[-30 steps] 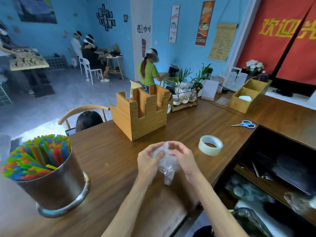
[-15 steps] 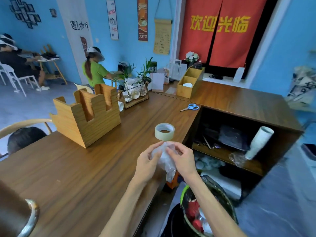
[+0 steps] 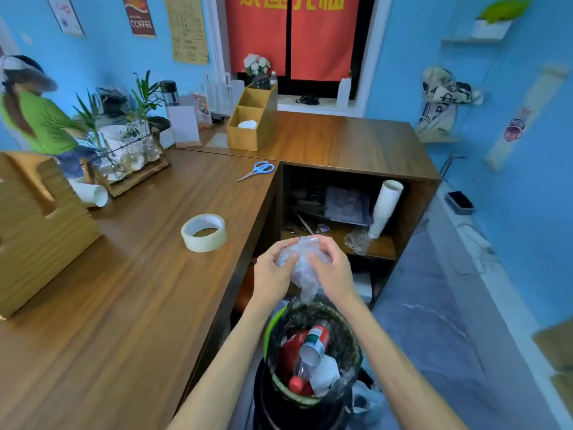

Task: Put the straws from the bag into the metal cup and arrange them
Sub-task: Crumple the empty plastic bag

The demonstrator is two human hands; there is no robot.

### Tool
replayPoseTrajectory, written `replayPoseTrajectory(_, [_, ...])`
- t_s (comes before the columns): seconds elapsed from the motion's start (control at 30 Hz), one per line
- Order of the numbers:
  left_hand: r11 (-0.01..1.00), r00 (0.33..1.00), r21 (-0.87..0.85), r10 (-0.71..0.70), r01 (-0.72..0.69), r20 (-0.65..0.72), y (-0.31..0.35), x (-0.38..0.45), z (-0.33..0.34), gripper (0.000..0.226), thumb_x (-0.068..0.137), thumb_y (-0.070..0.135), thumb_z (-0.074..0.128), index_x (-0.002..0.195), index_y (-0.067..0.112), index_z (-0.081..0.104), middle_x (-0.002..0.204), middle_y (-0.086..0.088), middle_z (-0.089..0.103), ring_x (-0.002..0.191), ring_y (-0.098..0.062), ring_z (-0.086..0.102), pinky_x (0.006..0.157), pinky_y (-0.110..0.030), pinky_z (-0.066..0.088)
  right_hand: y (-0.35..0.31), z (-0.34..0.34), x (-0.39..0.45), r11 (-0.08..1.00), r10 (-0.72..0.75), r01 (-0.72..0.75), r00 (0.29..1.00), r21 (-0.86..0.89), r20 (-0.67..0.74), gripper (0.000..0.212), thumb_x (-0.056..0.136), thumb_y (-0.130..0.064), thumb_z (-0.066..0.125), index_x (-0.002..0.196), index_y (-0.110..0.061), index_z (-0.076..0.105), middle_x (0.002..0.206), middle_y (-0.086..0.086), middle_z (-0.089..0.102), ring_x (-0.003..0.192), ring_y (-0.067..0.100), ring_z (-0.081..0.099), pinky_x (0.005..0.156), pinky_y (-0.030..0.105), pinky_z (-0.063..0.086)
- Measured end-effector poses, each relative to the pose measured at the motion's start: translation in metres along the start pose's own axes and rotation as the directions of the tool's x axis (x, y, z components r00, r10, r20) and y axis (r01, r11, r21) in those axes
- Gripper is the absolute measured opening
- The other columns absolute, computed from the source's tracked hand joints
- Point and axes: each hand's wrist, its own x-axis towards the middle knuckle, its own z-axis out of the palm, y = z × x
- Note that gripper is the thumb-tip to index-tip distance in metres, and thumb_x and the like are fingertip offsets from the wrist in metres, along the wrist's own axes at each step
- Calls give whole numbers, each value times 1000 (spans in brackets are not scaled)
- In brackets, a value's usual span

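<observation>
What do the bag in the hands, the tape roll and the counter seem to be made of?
Bag: thin clear plastic film, crumpled and glossy, held by both hands.
Tape roll: translucent plastic tape, pale and slightly shiny, probably on a card core.
Counter: wood or wood-look laminate, brown grain, smooth with a soft sheen.

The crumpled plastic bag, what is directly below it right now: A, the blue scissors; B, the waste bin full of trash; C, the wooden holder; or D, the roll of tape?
B: both hands, left hand and right hand, hold the crumpled plastic bag past the counter's edge, its tail hanging just above the waste bin.
</observation>
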Motion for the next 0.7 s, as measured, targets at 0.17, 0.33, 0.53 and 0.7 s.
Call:
replayPoseTrajectory(0.17, [996,996,62,-73,70,49,-45,0,42,17,98,28,68,113,24,64,101,8,69,72,-6,64,65,-19,50,59,-17,-5,981,147,-152,988,-118,-55,25,98,-22,57,114,-41,59,104,-18,68,93,-6,61,77,18,50])
replayPoseTrajectory(0.33, [976,979,155,-173,155,110,-103,-14,68,38,90,49,64,111,18,60,91,5,66,67,-3,59,65,-25,48,121,-15,-18,947,258,-273,960,-168,-106,18,97,-20,60,110,-33,60,96,-11,68,81,4,62,67,27,47])
replayPoseTrajectory(0.53, [911,913,230,-381,344,143,-152,-29,79,8,94,19,66,100,14,66,97,1,70,91,-20,64,79,-33,46,179,-5,-33,873,429,-439,898,-212,-97,33,89,-23,60,116,-42,53,101,-8,67,88,11,64,77,40,54])
replayPoseTrajectory(0.7, [858,881,351,-449,376,152,-190,-47,84,5,90,18,68,94,20,68,96,2,70,94,-23,63,87,-42,50,211,3,-50,836,462,-463,884,-295,-78,40,88,-10,60,124,-25,50,91,-2,61,78,16,57,71,36,47])
